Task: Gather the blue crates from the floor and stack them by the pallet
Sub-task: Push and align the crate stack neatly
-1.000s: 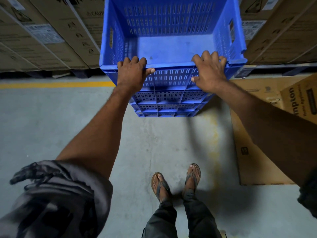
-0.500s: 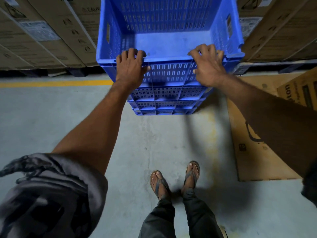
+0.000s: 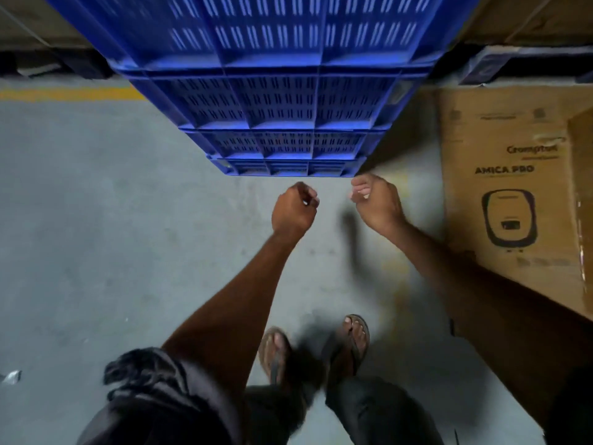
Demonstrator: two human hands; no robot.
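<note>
A stack of several blue slotted plastic crates [image 3: 272,101] stands on the grey floor ahead of me, its front wall filling the top of the view. My left hand [image 3: 293,210] hangs just below the stack's bottom edge, fingers curled shut, holding nothing. My right hand [image 3: 373,200] is beside it near the stack's lower right corner, fingers loosely curled and empty. Neither hand touches the crates. Behind the stack, a dark pallet [image 3: 526,64] carries cardboard boxes.
A flattened brown cardboard box [image 3: 510,194] printed with an appliance lies on the floor at the right. A yellow floor line [image 3: 70,93] runs along the left by the pallets. My sandalled feet [image 3: 314,345] stand on bare concrete [image 3: 96,220].
Both hands have let go of the top crate's rim and dropped down in front of the stack's base. The view has tilted down and moved closer to the crates.
</note>
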